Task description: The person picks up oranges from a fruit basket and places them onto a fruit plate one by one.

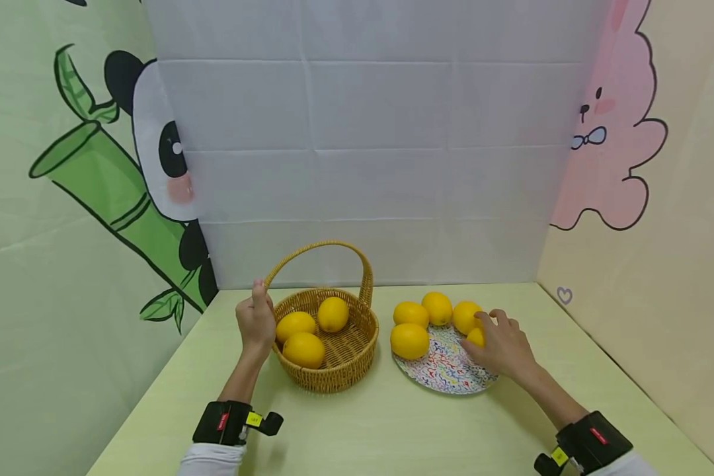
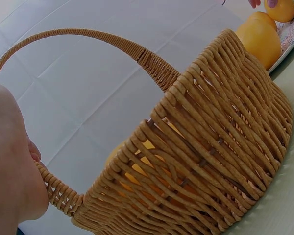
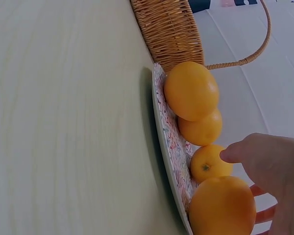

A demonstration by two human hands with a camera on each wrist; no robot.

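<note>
My left hand [image 1: 256, 322] grips the left side of the handle of a round wicker basket [image 1: 346, 380]. Inside the basket lie three oranges [image 1: 304, 350], partly seen through the weave in the left wrist view. To the right, a plate [image 1: 446, 370] with a colourful speckled pattern carries several oranges [image 1: 410, 340] along its left and back sides. My right hand [image 1: 502, 347] reaches over the plate's right side, fingers spread around an orange [image 3: 223, 205]. In the right wrist view the thumb stands apart from that fruit, and the other fingers are partly hidden behind it.
Basket and plate stand side by side on a pale table [image 1: 333, 436]. A white folded cloth [image 1: 381, 165] hangs behind it. Printed side panels show a panda with bamboo [image 1: 119, 192] at left and a pink bear [image 1: 613, 132] at right.
</note>
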